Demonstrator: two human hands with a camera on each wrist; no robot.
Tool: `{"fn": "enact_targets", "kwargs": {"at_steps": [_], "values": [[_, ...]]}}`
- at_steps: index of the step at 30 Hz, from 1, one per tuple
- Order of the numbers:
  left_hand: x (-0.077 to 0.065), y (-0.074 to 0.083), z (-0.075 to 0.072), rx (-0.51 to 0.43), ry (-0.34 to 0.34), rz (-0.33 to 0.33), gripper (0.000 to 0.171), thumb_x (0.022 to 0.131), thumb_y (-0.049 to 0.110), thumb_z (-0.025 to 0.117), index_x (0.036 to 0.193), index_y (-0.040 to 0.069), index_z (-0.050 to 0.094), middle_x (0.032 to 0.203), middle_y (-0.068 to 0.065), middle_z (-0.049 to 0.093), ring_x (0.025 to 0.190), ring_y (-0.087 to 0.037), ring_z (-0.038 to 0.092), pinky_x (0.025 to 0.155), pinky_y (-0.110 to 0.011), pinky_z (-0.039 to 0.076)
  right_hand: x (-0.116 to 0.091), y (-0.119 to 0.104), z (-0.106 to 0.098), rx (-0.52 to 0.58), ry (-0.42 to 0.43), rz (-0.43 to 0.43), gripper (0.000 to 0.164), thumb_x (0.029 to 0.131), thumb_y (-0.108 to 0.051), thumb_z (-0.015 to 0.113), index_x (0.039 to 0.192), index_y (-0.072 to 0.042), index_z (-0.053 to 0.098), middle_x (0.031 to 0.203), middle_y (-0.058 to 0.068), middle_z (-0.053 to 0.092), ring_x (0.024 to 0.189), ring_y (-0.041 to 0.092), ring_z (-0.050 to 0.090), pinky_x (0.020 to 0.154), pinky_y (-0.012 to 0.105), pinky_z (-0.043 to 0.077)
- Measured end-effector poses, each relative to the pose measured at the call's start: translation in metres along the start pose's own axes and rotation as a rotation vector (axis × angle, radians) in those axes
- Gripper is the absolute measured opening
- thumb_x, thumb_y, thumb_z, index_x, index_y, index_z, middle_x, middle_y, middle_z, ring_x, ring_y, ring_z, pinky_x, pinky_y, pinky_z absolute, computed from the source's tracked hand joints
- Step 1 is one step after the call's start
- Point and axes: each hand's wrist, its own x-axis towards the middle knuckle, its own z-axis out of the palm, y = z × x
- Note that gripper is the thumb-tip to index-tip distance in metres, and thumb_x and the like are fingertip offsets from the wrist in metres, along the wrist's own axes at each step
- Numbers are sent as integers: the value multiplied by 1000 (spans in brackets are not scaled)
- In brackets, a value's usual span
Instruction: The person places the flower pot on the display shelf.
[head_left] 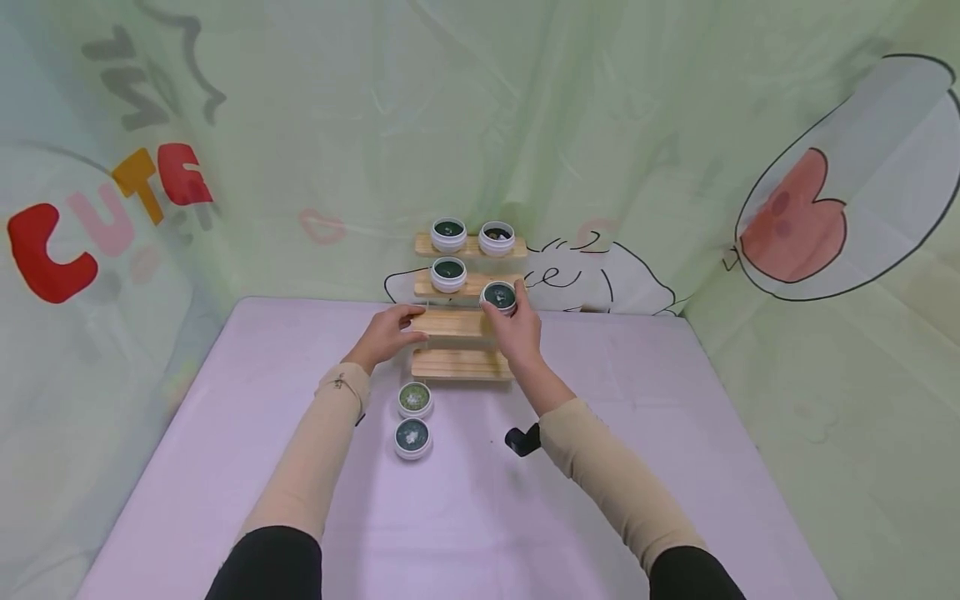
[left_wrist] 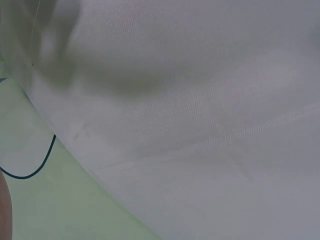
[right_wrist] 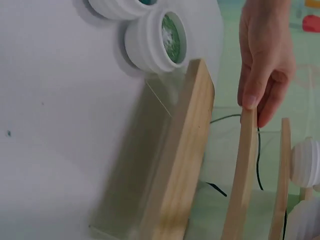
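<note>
The right hand point(head_left: 522, 337) pinches a jar point(head_left: 498, 295) between its fingers by the right end of the second plank point(head_left: 477, 285) down, contact hard to tell; the left hand point(head_left: 381, 337) grips the third plank point(head_left: 454, 323) at its left end.

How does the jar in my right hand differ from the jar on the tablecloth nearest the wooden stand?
The held jar has a dark green top; the tablecloth jar has a lighter, mottled green one. The right hand grips the held jar, while no hand touches the tablecloth jar. Both are round and white-rimmed.
</note>
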Motion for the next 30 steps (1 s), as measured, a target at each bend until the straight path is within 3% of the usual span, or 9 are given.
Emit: {"fn": "enact_targets", "kwargs": {"at_steps": [8, 30], "values": [[-2, 0, 1, -2, 0, -4, 57, 87, 14, 75, 136, -4, 52, 140, -20, 52, 130, -31, 49, 111, -33, 43, 22, 4, 3, -15, 20, 13, 81, 91, -28, 70, 153, 0, 26, 156, 18, 31, 143, 27, 31, 121, 32, 26], [0, -3, 1, 4, 10, 6, 57, 87, 15, 75, 136, -4, 52, 140, -19, 52, 129, -31, 50, 111, -34, 43, 42, -4, 14, -117, -17, 47, 83, 94, -38, 64, 154, -1, 22, 156, 19, 29, 144, 30, 28, 121, 35, 25]]}}
